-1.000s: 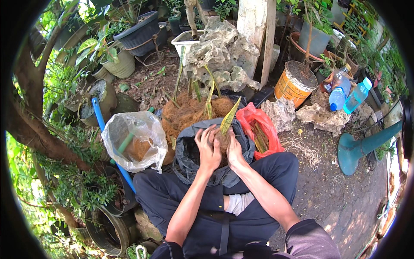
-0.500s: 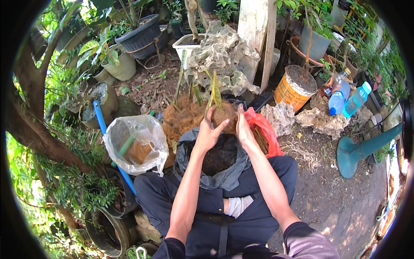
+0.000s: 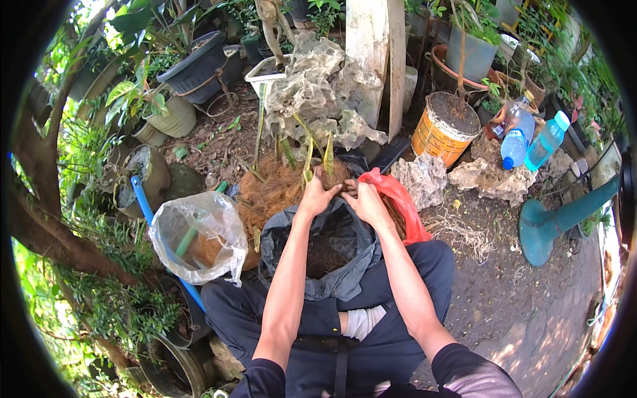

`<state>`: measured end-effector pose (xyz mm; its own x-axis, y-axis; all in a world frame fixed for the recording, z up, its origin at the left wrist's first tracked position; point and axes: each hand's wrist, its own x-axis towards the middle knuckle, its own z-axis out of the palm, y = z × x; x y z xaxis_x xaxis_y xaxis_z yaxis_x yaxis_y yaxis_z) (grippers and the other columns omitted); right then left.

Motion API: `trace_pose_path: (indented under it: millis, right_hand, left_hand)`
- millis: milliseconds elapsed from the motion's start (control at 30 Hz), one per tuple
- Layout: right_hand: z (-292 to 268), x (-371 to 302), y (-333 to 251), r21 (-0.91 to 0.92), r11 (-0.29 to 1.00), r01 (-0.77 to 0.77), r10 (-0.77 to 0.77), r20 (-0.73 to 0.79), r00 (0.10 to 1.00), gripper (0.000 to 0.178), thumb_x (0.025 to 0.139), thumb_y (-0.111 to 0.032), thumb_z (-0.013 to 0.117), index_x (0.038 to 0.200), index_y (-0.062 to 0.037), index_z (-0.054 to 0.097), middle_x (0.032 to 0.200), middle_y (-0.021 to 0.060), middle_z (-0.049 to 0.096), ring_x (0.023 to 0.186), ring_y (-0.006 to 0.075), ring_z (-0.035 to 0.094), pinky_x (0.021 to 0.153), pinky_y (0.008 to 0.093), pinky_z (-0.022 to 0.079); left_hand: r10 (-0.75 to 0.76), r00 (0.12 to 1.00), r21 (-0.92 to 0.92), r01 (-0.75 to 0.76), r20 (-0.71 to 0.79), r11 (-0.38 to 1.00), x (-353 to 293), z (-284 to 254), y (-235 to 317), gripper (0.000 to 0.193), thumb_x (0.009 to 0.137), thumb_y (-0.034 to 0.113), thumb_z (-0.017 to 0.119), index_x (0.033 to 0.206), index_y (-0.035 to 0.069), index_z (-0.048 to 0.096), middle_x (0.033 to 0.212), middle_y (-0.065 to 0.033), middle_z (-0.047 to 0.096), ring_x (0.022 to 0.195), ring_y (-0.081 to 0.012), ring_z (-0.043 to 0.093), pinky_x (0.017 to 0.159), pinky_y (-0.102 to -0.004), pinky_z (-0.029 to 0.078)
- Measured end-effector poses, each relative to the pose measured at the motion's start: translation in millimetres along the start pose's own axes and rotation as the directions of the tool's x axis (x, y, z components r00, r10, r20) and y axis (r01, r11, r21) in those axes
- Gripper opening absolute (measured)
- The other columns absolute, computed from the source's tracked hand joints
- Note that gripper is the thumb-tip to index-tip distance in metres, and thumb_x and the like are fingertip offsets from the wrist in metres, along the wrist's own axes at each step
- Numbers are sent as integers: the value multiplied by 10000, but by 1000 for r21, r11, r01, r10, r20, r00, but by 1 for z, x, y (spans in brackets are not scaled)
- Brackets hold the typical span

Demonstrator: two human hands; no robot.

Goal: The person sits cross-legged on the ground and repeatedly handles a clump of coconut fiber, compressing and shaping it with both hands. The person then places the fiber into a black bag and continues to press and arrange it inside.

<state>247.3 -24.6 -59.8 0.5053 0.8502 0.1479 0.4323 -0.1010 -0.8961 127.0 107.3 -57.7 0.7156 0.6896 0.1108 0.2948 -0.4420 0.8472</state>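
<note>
A ball of brown coconut fibre with long yellow-green leaves standing up from it is held between my two hands. My left hand grips its left side, thumb stretched toward the other hand. My right hand has curled fingers pressed against its near right side; the fingertips are partly hidden. Below my hands a black plastic bag lies open in my lap, with dark loose material inside. A heap of loose coconut fibre lies just beyond the bag, left of my hands.
At left stands a clear plastic bag with some fibre, beside a blue pole. A red plastic bag lies at right. Farther off are rocks, an orange bucket, plastic bottles and a green stand.
My right hand's fingers have gone from straight and flat along the fibre ball to curled against it. Both hands have drawn closer together, and the view has shifted slightly.
</note>
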Motion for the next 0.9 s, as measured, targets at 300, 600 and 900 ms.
trace_pose_path:
  millis: [300, 600, 900]
  right_hand:
    - [6, 2, 14, -35, 994, -106, 109, 117, 987, 302, 916, -129, 674, 1133, 81, 674, 986, 285, 707, 976, 389, 711, 869, 434, 560]
    - [17, 4, 34, -123, 989, -80, 95, 116, 989, 361, 942, -105, 530, 1233, 80, 637, 1153, 321, 654, 1135, 413, 638, 1003, 450, 487]
    - [36, 8, 31, 52, 996, -76, 75, 35, 997, 353, 967, -103, 491, 1247, 59, 632, 1157, 298, 670, 1142, 403, 641, 989, 447, 487]
  left_hand:
    - [-140, 986, 159, 125, 89, 979, -6, 10, -21, 654, 835, 222, 797, 1332, -57, 477, 1205, -266, 661, 1201, -374, 616, 1017, -427, 478]
    - [-237, 971, 494, 216, -20, 843, -10, 16, 19, 696, 788, 114, 794, 1366, -80, 457, 1443, -306, 439, 1280, -419, 525, 1016, -450, 500]
    - [-149, 947, 358, 250, -286, 900, -11, 32, -7, 478, 753, 40, 803, 1164, -43, 574, 953, -239, 702, 939, -440, 687, 793, -499, 570]
